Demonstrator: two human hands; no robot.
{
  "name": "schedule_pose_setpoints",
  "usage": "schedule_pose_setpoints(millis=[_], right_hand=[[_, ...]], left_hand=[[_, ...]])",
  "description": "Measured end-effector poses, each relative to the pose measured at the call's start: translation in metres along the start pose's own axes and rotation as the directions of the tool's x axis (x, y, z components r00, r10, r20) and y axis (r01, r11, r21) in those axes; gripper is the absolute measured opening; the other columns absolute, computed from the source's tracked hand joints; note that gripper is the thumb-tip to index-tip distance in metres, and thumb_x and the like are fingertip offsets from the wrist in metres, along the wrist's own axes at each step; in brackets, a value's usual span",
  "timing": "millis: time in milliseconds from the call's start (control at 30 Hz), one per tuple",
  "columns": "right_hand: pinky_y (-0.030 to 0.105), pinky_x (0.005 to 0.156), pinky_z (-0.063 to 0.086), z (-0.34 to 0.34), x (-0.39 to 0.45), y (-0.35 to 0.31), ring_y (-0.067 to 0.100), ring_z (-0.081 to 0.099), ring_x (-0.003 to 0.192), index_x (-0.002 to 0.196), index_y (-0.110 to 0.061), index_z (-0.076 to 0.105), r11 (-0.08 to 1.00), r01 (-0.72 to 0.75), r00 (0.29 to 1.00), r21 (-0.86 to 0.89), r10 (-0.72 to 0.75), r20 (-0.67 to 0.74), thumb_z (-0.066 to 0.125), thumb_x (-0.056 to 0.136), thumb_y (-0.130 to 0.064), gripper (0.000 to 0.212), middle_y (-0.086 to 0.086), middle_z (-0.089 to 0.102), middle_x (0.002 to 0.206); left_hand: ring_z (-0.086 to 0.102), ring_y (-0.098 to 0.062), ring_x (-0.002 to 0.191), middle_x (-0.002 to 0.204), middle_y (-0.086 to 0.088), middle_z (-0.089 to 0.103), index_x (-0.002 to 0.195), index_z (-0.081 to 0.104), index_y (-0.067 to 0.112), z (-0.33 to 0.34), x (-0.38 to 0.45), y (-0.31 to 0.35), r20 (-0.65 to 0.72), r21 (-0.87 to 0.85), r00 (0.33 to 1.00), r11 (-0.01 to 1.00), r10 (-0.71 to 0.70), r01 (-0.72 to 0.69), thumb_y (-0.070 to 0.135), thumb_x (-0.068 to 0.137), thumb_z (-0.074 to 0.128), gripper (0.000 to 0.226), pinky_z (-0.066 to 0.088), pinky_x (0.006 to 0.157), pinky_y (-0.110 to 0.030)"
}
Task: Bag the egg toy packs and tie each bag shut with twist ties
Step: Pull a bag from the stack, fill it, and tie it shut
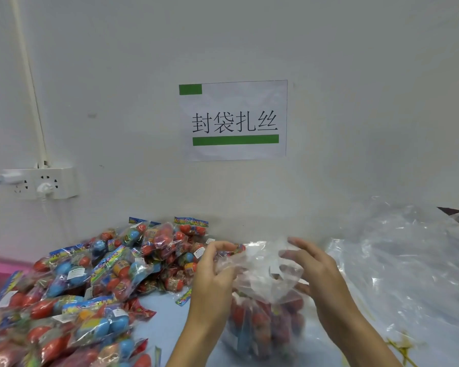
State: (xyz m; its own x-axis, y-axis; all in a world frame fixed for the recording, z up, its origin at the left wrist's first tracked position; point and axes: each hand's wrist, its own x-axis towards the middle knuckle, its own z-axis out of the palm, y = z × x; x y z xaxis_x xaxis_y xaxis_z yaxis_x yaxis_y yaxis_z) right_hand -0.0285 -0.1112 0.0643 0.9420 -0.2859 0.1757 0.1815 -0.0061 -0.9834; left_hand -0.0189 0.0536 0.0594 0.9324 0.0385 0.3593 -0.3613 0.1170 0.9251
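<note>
Head cam showed a filled bag (263, 321) standing on the bench (170, 308), left hand (215, 271) and right hand (316, 268) each with a grip bunching its neck. Thin slippery plastic could've easily slid loose before any twist tie went on.

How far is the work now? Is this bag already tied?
Done: the clear plastic bag between the hands already holds egg toy packs. In hand: the left hand and the right hand gather its open top; no tie shows on it. Left: the big pile of colourful egg toy packs remains unbagged.
</note>
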Motion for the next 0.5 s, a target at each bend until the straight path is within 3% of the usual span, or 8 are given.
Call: schedule_pose_setpoints(millis=[67, 133, 200, 300, 400, 500], right_hand=[[0.037, 0.086, 0.055, 0.000, -0.002, 0.000, 0.015, 0.068, 0.099, 0.119, -0.031, 0.062, 0.995, 0.024, 0.999, -0.093, -0.027, -0.037, 0.070, 0.091, -0.023, 0.030, -0.006, 0.069, 0.109], [0.030, 0.071, 0.054, 0.000, -0.004, 0.000, 0.012, 0.071, 0.085, 0.117, -0.032, 0.060, 0.989, 0.038, 0.994, -0.143, -0.052, -0.100, 0.072, 0.086, -0.011, 0.039, -0.007, 0.071, 0.101], [0.028, 0.062, 0.053, -0.002, -0.005, -0.001, 0.015, 0.073, 0.074, 0.113, -0.030, 0.062, 0.990, 0.043, 0.981, -0.135, -0.067, -0.180, 0.066, 0.085, 0.002, 0.043, -0.005, 0.073, 0.093], [0.039, 0.070, 0.058, -0.006, -0.004, -0.002, 0.013, 0.073, 0.059, 0.100, -0.030, 0.063, 0.995, 0.068, 0.947, -0.074, -0.088, -0.309, 0.063, 0.088, 0.001, 0.033, 0.001, 0.074, 0.087], [0.033, 0.068, 0.057, -0.009, -0.003, -0.003, 0.014, 0.073, 0.061, 0.098, -0.028, 0.063, 0.997, 0.070, 0.929, 0.032, -0.053, -0.365, 0.061, 0.090, -0.003, 0.026, 0.009, 0.074, 0.093], [0.034, 0.070, 0.057, -0.010, 0.001, -0.002, 0.019, 0.075, 0.066, 0.098, -0.026, 0.062, 0.991, 0.053, 0.935, 0.126, -0.005, -0.354, 0.053, 0.090, 0.001, 0.030, 0.012, 0.073, 0.096]], left_hand=[[0.067, -0.028, 0.089, 0.091, -0.003, 0.072, 0.093, 0.067, 0.026, 0.000, 0.002, -0.003, 0.049, -0.061, 0.998, 0.997, -0.046, 0.049, 0.000, 0.077, 0.051, 0.035, 0.052, 0.063, -0.034], [0.061, -0.031, 0.096, 0.092, -0.010, 0.069, 0.099, 0.067, 0.022, 0.000, 0.002, -0.002, 0.051, -0.133, 0.996, 0.988, -0.074, 0.080, -0.002, 0.078, 0.050, 0.036, 0.050, 0.073, -0.039], [0.062, -0.034, 0.107, 0.112, -0.020, 0.067, 0.108, 0.066, 0.017, -0.003, 0.002, 0.001, 0.038, -0.305, 0.995, 0.947, -0.090, 0.097, 0.003, 0.073, 0.053, 0.040, 0.049, 0.083, -0.042], [0.066, -0.028, 0.114, 0.124, -0.014, 0.068, 0.121, 0.066, 0.014, -0.012, 0.004, 0.005, 0.020, -0.527, 0.997, 0.847, -0.070, 0.070, 0.022, 0.077, 0.054, 0.046, 0.050, 0.091, -0.043], [0.063, -0.029, 0.117, 0.121, -0.012, 0.070, 0.124, 0.066, 0.012, -0.018, 0.008, 0.002, -0.062, -0.478, 0.995, 0.877, -0.080, 0.041, 0.024, 0.101, 0.036, 0.040, 0.048, 0.100, -0.047], [0.068, -0.026, 0.106, 0.111, -0.011, 0.074, 0.113, 0.066, 0.013, -0.022, 0.013, -0.003, -0.123, -0.170, 0.990, 0.984, -0.071, 0.050, -0.006, 0.096, 0.039, 0.037, 0.054, 0.089, -0.043]])
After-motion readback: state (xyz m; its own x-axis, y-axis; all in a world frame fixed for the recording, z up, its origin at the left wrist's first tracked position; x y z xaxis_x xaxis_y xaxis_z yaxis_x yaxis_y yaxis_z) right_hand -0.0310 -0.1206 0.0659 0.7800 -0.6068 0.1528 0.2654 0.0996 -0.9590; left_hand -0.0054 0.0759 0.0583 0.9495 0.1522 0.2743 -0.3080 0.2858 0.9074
